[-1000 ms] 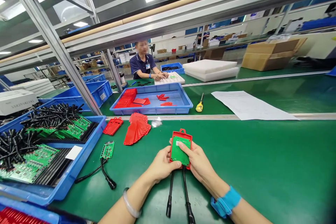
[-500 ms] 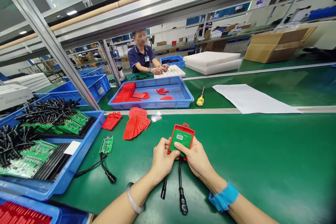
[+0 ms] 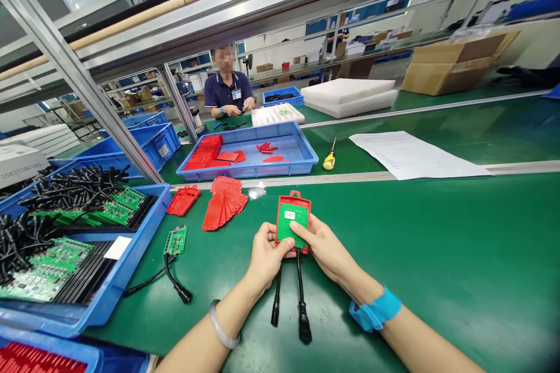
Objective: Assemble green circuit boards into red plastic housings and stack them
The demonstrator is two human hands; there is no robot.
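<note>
Both hands grip a red plastic case (image 3: 294, 200) with a green circuit board (image 3: 298, 214) lying in it. My left hand (image 3: 268, 255) pinches the lower left, its thumb on the board's bottom edge. My right hand (image 3: 326, 247) wraps round the right side, thumb pressed on the middle of the board. Two black cables with connectors (image 3: 303, 320) hang from the lower end. Left of the hands lies another circuit board (image 3: 176, 240) with black cables. Beyond it are a red case (image 3: 184, 200) and a fanned stack of red plates (image 3: 224, 204).
A blue tray (image 3: 245, 172) with red parts stands ahead, a yellow screwdriver (image 3: 329, 159) and paper sheet (image 3: 415, 154) to its right. At left, a blue bin (image 3: 151, 233) holds cabled boards. Across the bench sits a co-worker (image 3: 227, 88). A metal post (image 3: 94, 93) rises at left.
The held case and board now look more upright and slightly further left in view. Both hands keep their hold. The co-worker's hands have drawn back from the white tray.
</note>
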